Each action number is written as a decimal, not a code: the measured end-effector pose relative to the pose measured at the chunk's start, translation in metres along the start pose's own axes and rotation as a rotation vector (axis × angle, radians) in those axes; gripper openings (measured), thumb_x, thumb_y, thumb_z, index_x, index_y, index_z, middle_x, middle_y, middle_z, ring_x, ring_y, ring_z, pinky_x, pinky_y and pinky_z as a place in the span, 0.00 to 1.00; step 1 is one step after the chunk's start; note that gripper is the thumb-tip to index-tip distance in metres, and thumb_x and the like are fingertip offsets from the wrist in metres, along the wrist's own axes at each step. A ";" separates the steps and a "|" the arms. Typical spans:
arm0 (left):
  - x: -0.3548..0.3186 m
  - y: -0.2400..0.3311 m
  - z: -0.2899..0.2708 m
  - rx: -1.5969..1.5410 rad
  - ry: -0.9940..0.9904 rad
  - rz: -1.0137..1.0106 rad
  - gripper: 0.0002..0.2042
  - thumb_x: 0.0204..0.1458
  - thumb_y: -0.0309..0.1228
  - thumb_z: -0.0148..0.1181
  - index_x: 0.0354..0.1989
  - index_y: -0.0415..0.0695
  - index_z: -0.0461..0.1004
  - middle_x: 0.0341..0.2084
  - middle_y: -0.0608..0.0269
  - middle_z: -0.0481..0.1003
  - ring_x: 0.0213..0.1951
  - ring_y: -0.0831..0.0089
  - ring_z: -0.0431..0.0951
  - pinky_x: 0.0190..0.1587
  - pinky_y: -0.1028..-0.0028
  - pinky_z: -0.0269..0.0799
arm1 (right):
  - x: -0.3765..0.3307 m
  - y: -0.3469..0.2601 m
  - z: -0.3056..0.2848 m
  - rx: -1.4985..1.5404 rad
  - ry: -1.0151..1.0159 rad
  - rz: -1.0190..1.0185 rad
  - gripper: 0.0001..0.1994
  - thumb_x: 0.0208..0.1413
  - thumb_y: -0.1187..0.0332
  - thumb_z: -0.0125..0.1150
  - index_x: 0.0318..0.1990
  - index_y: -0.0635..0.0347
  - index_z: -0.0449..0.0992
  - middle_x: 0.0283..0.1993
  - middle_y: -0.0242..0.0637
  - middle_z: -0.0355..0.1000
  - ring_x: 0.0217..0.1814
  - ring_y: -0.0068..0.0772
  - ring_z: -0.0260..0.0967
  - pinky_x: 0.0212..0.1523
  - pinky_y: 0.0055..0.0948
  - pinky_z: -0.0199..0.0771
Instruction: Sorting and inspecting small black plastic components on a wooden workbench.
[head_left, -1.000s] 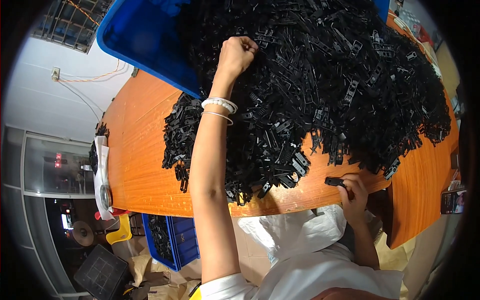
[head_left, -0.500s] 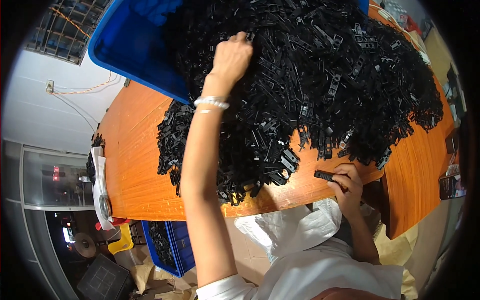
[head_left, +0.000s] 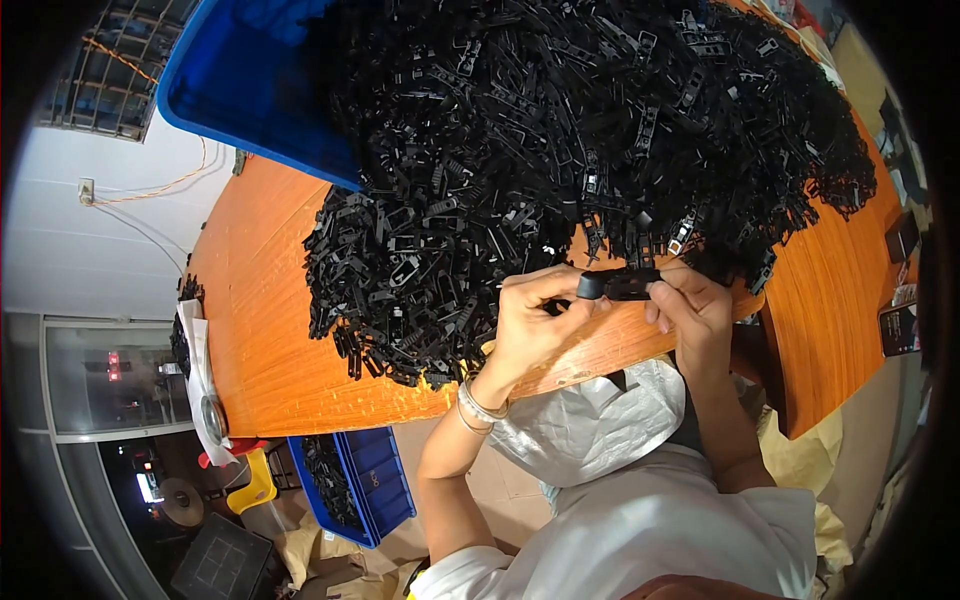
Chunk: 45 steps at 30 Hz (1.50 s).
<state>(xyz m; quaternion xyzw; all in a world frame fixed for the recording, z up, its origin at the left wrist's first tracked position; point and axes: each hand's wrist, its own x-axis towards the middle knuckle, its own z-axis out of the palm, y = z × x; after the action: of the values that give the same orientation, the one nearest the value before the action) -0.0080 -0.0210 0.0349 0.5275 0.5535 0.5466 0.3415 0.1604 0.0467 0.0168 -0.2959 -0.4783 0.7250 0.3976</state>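
Observation:
Both hands meet over the table's near edge with black plastic parts between them. My left hand (head_left: 532,325), wearing bracelets at the wrist, pinches the left end of a black plastic piece (head_left: 591,287). My right hand (head_left: 700,312) is closed on a long, slotted black plastic clip (head_left: 632,284). The two parts touch or overlap, and I cannot tell whether they are joined. Just beyond my hands spreads a large heap of loose black plastic parts (head_left: 450,240), some ridged and some with open slots.
A blue bin (head_left: 250,110) lies tipped at the far left, against the heap. The wooden table (head_left: 265,330) has a curved near edge. A white plastic sack (head_left: 590,425) hangs below it. On the floor stands another blue crate (head_left: 385,480) holding black parts. A phone (head_left: 900,328) is at the right.
My left hand has come back from the far part of the heap to meet my right hand, with a black part in its fingers. My right hand has risen slightly with its clip.

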 end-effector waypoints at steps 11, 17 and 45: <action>-0.012 -0.002 0.012 -0.376 0.010 -0.400 0.11 0.45 0.23 0.60 0.38 0.35 0.72 0.19 0.73 0.69 0.21 0.89 0.64 0.22 0.87 0.59 | -0.011 0.014 0.009 -0.177 -0.071 -0.131 0.06 0.40 0.85 0.59 0.27 0.69 0.69 0.29 0.32 0.63 0.29 0.17 0.63 0.31 0.16 0.62; -0.021 -0.003 0.006 -0.278 0.023 -0.168 0.04 0.45 0.22 0.60 0.27 0.35 0.73 0.28 0.67 0.70 0.25 0.86 0.66 0.24 0.86 0.58 | -0.009 0.009 0.023 -0.061 -0.037 0.041 0.05 0.41 0.83 0.56 0.29 0.71 0.70 0.31 0.32 0.64 0.28 0.17 0.62 0.29 0.16 0.62; 0.172 -0.006 -0.171 1.398 0.216 0.320 0.08 0.34 0.23 0.58 0.27 0.37 0.71 0.30 0.52 0.71 0.36 0.58 0.70 0.37 0.66 0.68 | 0.003 0.020 0.000 -0.115 0.010 0.203 0.08 0.44 0.79 0.51 0.34 0.69 0.70 0.22 0.34 0.66 0.17 0.15 0.55 0.19 0.13 0.53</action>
<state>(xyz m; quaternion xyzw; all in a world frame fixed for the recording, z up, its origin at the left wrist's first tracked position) -0.2088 0.1024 0.0917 0.6402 0.7201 0.1574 -0.2163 0.1532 0.0444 -0.0017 -0.3689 -0.4847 0.7314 0.3067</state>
